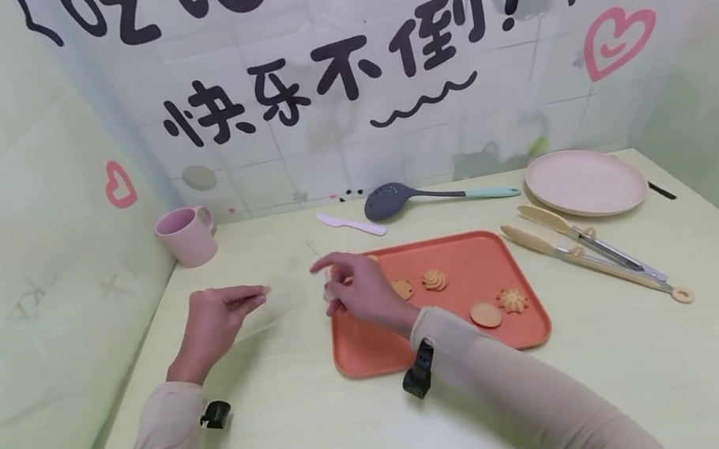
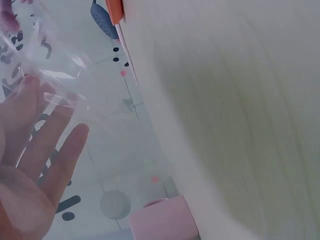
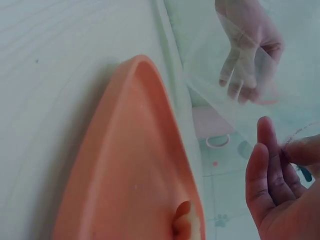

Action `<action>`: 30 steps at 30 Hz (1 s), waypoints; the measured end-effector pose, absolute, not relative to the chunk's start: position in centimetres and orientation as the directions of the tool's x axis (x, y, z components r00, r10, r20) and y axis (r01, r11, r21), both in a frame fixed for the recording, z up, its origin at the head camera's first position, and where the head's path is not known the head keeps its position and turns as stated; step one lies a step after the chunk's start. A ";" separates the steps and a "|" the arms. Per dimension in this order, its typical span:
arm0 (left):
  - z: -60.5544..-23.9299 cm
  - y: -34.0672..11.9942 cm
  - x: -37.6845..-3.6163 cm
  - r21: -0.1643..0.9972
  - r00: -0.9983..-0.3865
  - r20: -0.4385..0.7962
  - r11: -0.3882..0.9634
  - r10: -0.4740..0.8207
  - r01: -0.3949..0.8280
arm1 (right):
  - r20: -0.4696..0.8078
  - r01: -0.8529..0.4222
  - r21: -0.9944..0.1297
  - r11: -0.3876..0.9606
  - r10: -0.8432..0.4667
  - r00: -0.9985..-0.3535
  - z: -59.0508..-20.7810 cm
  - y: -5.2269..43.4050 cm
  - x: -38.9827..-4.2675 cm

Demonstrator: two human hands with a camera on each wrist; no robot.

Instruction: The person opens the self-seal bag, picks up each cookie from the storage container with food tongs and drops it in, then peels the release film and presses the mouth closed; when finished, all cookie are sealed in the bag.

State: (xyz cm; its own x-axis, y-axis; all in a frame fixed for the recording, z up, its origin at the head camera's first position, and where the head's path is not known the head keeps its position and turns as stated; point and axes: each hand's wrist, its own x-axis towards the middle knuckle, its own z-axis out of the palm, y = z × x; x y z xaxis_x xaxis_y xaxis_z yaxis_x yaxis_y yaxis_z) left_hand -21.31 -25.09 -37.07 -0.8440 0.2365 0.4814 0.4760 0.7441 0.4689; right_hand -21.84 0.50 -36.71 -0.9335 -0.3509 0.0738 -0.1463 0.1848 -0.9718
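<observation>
A clear plastic bag (image 2: 60,75) stretches between the two hands, thin and hard to see in the head view. My left hand (image 1: 212,323) pinches one side of it, above the left part of the table. In the right wrist view the bag (image 3: 212,92) hangs in front of the left hand. My right hand (image 1: 368,293), over the left end of an orange tray (image 1: 383,357), pinches the other side between thumb and finger. On the tray lie several cookies, among them a swirled one (image 1: 433,280), a star-shaped one (image 1: 512,300) and a flat round one (image 1: 486,314).
A pink mug (image 1: 189,238) stands at the back left. Behind the tray lie a lilac knife (image 1: 350,223) and a dark slotted spoon (image 1: 388,202). Tongs (image 1: 589,256) lie right of the tray, near a pink plate (image 1: 583,181) that partly covers a dark-handled utensil (image 1: 662,190).
</observation>
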 end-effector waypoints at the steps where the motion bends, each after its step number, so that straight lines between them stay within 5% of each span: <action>1: -37.1 -25.2 -21.3 0.485 -0.848 0.479 0.737 0.228 0.472 | 0.057 -0.133 -0.972 0.193 -0.354 -0.933 -36.8 0.6 -21.9; 9: -36.4 -25.9 -21.4 0.525 -0.822 0.536 0.687 0.191 0.502 | -0.112 -0.009 -0.953 0.301 -0.383 -0.917 -37.3 0.9 -22.7; 19: -36.3 -25.9 -21.6 0.499 -0.798 0.570 0.688 0.197 0.527 | -0.154 0.036 -0.953 0.302 -0.379 -0.913 -37.3 1.5 -22.9; 30: -37.3 -26.3 -22.0 0.535 -0.861 0.474 0.715 0.186 0.449 | -0.088 -0.178 -0.849 0.497 -0.466 -0.880 -34.9 9.3 -23.1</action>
State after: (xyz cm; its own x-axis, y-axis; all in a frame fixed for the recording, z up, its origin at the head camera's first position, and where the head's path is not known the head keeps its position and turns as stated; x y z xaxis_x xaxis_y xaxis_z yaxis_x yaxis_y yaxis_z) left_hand -22.00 -26.29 -37.34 -0.8605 0.1857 0.4743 0.4493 0.7154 0.5351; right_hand -23.05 9.30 -34.88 -0.8803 -0.4661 -0.0880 -0.1783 0.4970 -0.8492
